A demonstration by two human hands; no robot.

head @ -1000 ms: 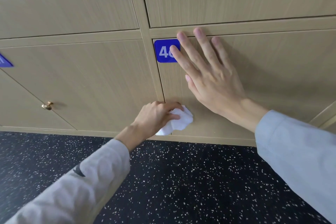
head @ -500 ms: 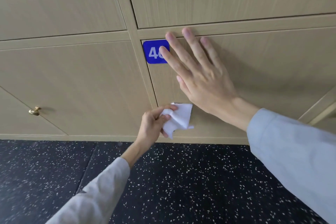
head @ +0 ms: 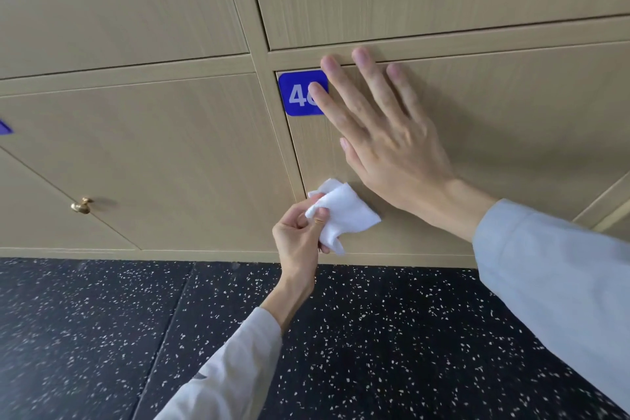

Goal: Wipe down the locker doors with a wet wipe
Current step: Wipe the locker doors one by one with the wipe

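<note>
Pinching crumpled wet wipe (head: 344, 211) in left hand (head: 300, 239) at lower left corner of locker door (head: 494, 119). Bracing door with right hand (head: 385, 136), fingers straight and spread, one overlapping blue number plate (head: 298, 94). Wiping appearing mid-course; next calling for pressing wipe flat, sweeping across panel.

Your floor (head: 375, 351) is dark rubber with white speckles, a seam running through it; the locker base (head: 204, 254) sits directly on it.

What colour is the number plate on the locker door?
The number plate is blue with white digits, seen in the head view.
</note>
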